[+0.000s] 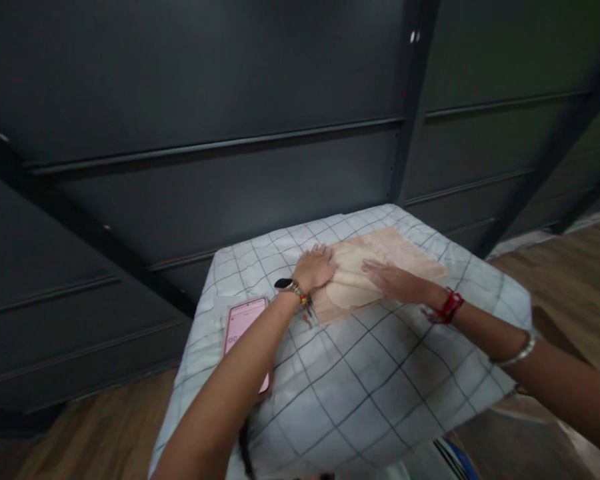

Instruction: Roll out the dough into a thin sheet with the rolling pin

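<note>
left hand [316, 267] flat, grip open on peach cloth [409, 256] | right hand [391, 279] likewise, apparently pressing it

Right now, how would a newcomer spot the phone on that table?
Start at the checked cloth spread before the dark wall. Near its left edge, by the left hand, lies the phone. It is the only pink, hard-edged rectangle; the peach fabric under that hand and the right hand is soft and paler.
</note>
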Tool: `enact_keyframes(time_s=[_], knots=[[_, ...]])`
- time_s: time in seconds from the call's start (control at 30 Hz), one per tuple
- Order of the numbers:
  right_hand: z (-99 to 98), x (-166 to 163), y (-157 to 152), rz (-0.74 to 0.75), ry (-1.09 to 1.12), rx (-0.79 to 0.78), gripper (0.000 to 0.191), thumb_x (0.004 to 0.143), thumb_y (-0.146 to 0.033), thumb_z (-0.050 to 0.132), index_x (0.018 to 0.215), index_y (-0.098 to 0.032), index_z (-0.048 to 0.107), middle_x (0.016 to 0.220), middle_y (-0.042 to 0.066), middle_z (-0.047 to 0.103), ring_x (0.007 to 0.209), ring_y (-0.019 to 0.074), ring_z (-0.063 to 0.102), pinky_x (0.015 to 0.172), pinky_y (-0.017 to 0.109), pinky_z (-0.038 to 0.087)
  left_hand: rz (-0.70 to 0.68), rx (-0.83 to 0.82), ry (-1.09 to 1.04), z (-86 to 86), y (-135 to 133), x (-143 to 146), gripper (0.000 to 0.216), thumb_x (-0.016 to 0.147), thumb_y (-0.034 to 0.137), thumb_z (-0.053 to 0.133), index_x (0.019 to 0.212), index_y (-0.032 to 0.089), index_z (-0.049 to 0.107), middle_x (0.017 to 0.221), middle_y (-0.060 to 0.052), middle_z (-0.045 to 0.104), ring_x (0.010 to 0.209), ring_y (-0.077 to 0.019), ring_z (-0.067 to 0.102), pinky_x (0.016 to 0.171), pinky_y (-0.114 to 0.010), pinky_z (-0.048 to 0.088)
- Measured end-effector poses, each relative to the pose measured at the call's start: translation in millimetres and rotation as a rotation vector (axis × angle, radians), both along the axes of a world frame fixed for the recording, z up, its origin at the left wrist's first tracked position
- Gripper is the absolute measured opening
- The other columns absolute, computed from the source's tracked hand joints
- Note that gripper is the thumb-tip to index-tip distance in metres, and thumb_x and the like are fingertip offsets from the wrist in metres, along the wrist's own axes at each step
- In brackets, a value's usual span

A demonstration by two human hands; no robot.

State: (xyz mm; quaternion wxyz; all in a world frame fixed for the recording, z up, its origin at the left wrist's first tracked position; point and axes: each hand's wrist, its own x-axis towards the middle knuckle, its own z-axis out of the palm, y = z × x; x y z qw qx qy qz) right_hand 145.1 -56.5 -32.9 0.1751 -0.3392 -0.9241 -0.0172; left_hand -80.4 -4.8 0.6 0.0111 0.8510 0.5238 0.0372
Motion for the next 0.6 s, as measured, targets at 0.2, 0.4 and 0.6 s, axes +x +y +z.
enact_keyframes(time_s=[0.2, 0.4, 0.6], knots=[[1.3, -17, -28, -0.057, 0.153, -0.076, 0.041, 0.096, -0.024, 0.031, 0.128, -0.009, 0.053, 0.127, 0.018, 0.060, 0.121, 0.0246, 0.054, 0.101, 0.045, 0.045, 0.038, -0.034, 0.063, 2.8, -14, -8, 0.056, 0.092, 0.026, 0.026, 0.142, 0.005, 0.032, 0.154, -0.015, 0.022, 0.143, -0.0268, 0.017, 0.114, -0.039, 0.019], [4.3, -10, -13, -0.173, 0.030, -0.044, 0.039, 0.096, -0.022, 0.033, 0.122, -0.009, 0.059, 0.129, 0.017, 0.058, 0.124, 0.0263, 0.050, 0.106, 0.048, 0.037, 0.053, -0.067, 0.117, 4.7, -2, 10, 0.048, 0.087, 0.021, 0.032, 0.131, 0.009, 0.046, 0.143, -0.016, 0.043, 0.136, -0.0236, 0.035, 0.113, -0.036, 0.024], [2.0, -26, -44, -0.094, 0.088, 0.035, 0.040, 0.092, -0.022, 0.039, 0.129, -0.012, 0.051, 0.128, 0.016, 0.058, 0.117, 0.0250, 0.056, 0.102, 0.044, 0.040, 0.014, -0.058, 0.146, 2.8, -15, -10, 0.051, 0.092, 0.023, 0.021, 0.136, 0.004, 0.038, 0.149, -0.018, 0.033, 0.141, -0.0255, 0.025, 0.113, -0.040, 0.022]])
